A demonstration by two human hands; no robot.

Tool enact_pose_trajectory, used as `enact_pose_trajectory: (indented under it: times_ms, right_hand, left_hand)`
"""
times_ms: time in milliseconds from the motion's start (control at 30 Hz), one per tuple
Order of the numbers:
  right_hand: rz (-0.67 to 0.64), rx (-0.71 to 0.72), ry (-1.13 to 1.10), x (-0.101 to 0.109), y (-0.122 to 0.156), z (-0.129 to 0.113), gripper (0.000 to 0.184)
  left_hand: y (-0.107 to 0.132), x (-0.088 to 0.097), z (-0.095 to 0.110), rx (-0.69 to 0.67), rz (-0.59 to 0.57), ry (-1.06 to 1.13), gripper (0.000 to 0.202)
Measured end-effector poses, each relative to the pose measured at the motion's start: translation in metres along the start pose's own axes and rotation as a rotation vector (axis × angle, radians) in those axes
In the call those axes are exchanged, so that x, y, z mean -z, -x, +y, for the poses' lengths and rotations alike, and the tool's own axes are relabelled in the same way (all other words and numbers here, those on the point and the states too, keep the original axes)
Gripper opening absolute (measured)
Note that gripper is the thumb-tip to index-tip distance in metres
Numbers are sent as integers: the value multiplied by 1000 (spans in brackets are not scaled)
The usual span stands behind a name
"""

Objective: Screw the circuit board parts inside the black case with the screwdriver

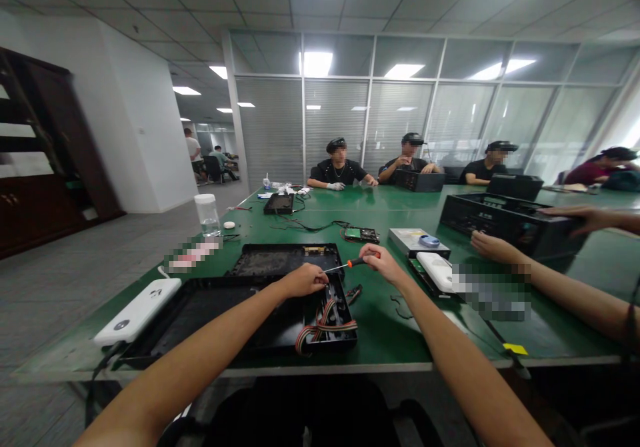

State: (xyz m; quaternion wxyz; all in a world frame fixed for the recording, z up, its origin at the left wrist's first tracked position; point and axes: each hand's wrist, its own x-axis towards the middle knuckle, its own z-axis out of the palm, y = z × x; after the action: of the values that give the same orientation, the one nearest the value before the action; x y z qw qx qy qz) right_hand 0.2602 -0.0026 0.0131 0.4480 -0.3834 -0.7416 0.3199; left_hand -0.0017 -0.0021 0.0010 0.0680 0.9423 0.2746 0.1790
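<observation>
My right hand (381,264) grips a screwdriver (355,261) with an orange and black handle. Its thin shaft points left and slightly down, toward the fingertips of my left hand (306,280). Those fingers are pinched together near the tip; what they hold, if anything, is hidden. Below them lies an open black case (210,314), a shallow shell on the green table. Striped ribbon cables (327,327) run through its right end. Just behind it sits another black shell (280,258) with a small brass-coloured part in it.
A white power bank (139,310) stands at left, near a clear bottle (207,215). To the right are a metal drive (417,240) and another white device (436,271). A neighbour's hands touch a black computer case (500,224). Several people sit across the table (310,217).
</observation>
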Motion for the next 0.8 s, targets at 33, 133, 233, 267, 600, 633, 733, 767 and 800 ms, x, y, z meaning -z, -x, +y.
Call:
enact_pose_trajectory:
  times_ms: [33, 133, 233, 267, 600, 633, 733, 767, 800]
  right_hand:
    - [-7, 23, 36, 0, 0, -2, 14]
    - [-37, 81, 146, 1, 1, -6, 11]
    - [-48, 91, 218, 1, 1, -8, 9]
    - [-48, 89, 233, 1, 1, -8, 9]
    - [-61, 98, 317, 5, 3, -17, 8]
    - [-58, 101, 326, 5, 3, -18, 8]
    - [-49, 107, 344, 5, 4, -20, 9]
    - [-48, 108, 345, 5, 4, -20, 9]
    - [-46, 111, 345, 5, 5, -20, 9]
  left_hand:
    - [0, 0, 0, -2, 1, -4, 17]
    - [0, 2, 1, -11, -3, -7, 16]
    - [0, 3, 1, -3, -20, -2, 17]
    - [-1, 3, 1, 0, -26, 2, 17]
    - [-1, 3, 0, 29, -30, 48, 17]
    - [-1, 4, 0, 32, -32, 51, 17]
    - [-2, 3, 0, 38, -34, 53, 16]
    - [-2, 3, 0, 39, -31, 51, 16]
    - [-2, 3, 0, 39, -27, 49, 16]
